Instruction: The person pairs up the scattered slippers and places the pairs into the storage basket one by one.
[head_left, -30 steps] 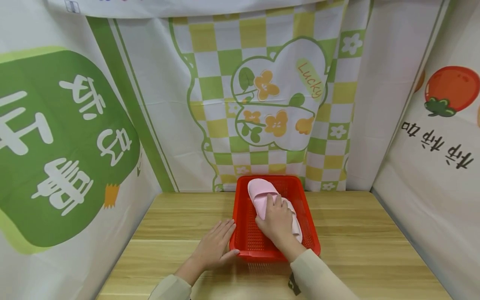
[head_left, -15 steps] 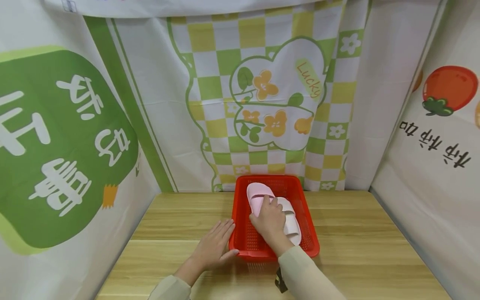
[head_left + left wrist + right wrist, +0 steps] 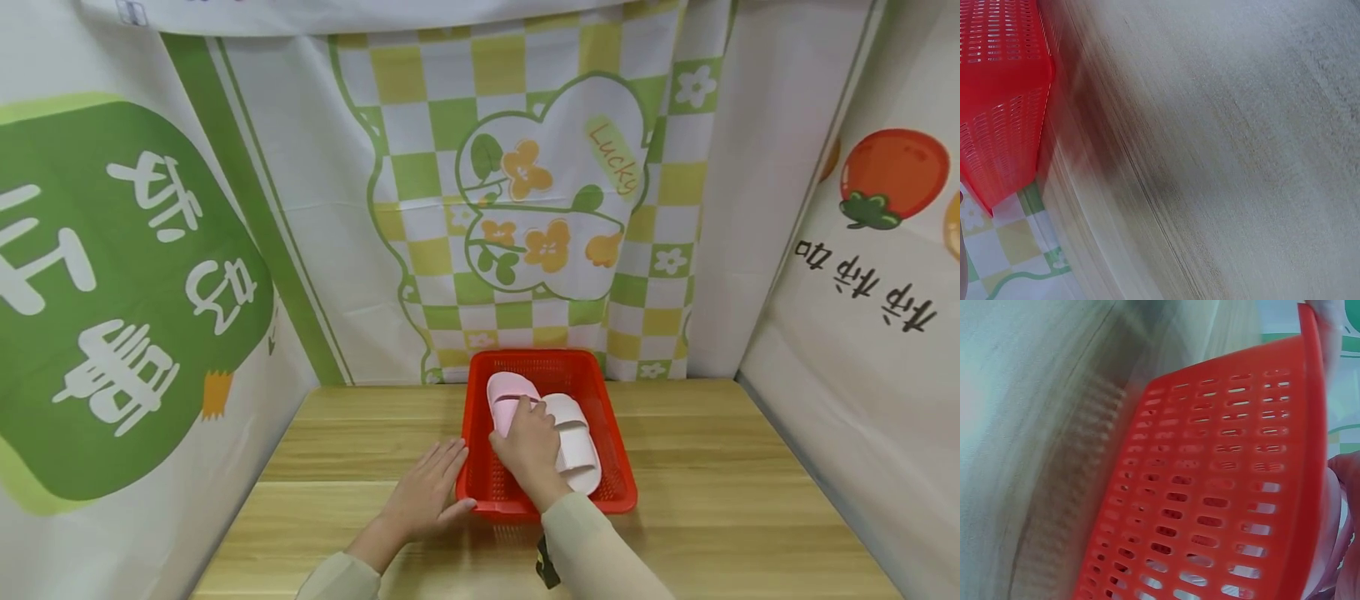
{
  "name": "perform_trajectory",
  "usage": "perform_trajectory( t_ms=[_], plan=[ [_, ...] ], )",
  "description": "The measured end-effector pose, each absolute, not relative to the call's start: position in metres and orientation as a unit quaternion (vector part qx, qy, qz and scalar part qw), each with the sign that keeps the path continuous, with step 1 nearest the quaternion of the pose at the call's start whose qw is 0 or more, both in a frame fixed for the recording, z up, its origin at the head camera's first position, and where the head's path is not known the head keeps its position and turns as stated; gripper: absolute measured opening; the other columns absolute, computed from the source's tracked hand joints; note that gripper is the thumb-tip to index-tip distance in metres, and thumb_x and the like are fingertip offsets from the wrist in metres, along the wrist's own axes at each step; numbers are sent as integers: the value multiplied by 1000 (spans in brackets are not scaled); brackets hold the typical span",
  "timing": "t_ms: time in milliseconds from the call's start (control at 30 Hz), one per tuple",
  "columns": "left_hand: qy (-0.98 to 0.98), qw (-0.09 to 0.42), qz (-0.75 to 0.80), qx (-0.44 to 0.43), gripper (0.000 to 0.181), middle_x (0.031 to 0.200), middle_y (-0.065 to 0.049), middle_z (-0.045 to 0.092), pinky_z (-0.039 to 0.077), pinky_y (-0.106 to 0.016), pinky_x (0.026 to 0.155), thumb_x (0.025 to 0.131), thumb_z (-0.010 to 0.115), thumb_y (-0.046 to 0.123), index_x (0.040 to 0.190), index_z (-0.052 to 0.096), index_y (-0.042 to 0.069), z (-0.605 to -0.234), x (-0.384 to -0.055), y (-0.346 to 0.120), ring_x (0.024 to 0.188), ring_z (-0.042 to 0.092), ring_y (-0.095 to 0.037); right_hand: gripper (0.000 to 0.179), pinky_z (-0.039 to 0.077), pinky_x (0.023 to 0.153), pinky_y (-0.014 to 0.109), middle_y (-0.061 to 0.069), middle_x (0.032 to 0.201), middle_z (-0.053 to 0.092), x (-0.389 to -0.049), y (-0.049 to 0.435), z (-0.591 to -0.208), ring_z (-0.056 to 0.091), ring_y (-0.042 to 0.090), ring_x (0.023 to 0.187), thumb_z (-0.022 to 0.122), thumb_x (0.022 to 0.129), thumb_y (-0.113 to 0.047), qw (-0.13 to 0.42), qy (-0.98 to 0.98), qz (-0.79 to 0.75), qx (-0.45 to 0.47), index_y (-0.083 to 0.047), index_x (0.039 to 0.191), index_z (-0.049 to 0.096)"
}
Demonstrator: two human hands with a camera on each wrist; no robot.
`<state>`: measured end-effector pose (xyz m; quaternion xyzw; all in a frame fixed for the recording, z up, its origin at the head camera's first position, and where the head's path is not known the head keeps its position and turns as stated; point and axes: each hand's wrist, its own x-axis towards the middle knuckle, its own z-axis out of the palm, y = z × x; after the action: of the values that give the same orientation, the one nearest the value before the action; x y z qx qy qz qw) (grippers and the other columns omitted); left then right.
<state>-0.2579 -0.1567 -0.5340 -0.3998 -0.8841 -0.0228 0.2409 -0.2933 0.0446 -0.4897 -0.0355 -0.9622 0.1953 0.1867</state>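
Note:
In the head view, my right hand (image 3: 529, 446) is inside a red plastic basket (image 3: 622, 479) and grips a pink slipper (image 3: 512, 388), whose near part it covers. Just right of that slipper lies a white slipper (image 3: 576, 448), partly covered by the same hand. My left hand (image 3: 426, 492) has its fingers extended, touching the basket's near left rim. Seen from the left wrist, the slotted basket wall (image 3: 1007, 137) fills the upper left corner. The right wrist view mostly holds the basket's perforated side (image 3: 1204, 481).
The basket stands on a wood-grain table (image 3: 712, 483) near its back edge. Behind it hangs a green and yellow checked cloth (image 3: 480, 192). Printed fabric walls close off the left and right sides. A dark piece (image 3: 547, 565) shows beneath the right sleeve.
My right hand has moved left within the basket, bringing the pink slipper off the white one to its left side. More of the white slipper shows. The left hand stays put.

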Motion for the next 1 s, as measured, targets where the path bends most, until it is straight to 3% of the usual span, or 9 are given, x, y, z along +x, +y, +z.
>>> perform_trajectory(
  t_ms=[333, 767, 1000],
  plan=[
    [-885, 243, -19, -396, 75, 143, -20, 46, 29, -45, 111, 99, 36, 56, 138, 48, -6, -536, -260, -158, 134, 41, -32, 72, 54, 78, 52, 24, 111, 55, -296, 37, -499, 56, 38, 89, 77, 72, -38, 172, -965, 192, -47, 1, 126, 51],
    [-891, 227, -15, -392, 73, 144, -20, 45, 29, -45, 111, 96, 45, 53, 139, 48, -5, -533, -258, -156, 135, 40, -31, 73, 54, 77, 52, 25, 110, 55, -292, 31, -503, 57, 38, 88, 78, 71, -39, 161, -966, 194, -55, 2, 124, 51],
    [-892, 224, -17, -392, 75, 145, -20, 45, 29, -45, 111, 98, 38, 57, 139, 47, -5, -533, -258, -156, 135, 40, -31, 74, 54, 79, 51, 25, 110, 55, -291, 29, -506, 58, 38, 89, 78, 71, -39, 155, -969, 181, -62, 2, 126, 50]
  ],
)
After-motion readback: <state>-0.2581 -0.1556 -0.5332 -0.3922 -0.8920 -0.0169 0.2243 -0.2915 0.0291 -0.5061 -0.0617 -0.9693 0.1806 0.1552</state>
